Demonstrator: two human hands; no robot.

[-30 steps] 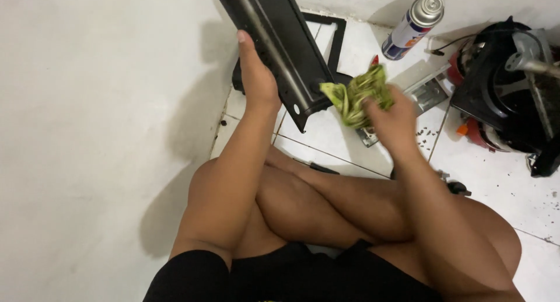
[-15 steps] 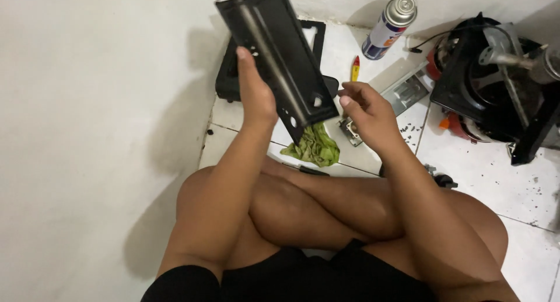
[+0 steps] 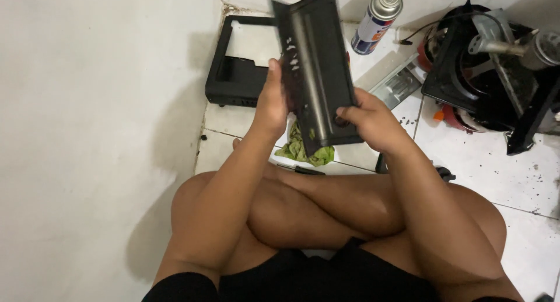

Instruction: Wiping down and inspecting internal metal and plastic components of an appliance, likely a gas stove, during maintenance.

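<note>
- Held tilted above the crossed legs: long black metal panel [image 3: 315,68], well off the tiled floor [image 3: 478,156]; could slip and land on a shin or crack a tile.
- Left hand [image 3: 273,100] closed around the panel's left edge, fingers hidden behind it; thin sheet edge may cut the palm.
- Right hand [image 3: 368,118] pinching the lower right corner, thumb on the face; light hold, may let the panel swing.
- Below, on the floor: green rag [image 3: 303,150], spray can [image 3: 378,13], black frame [image 3: 233,74]; risk of knocking the can over.
</note>
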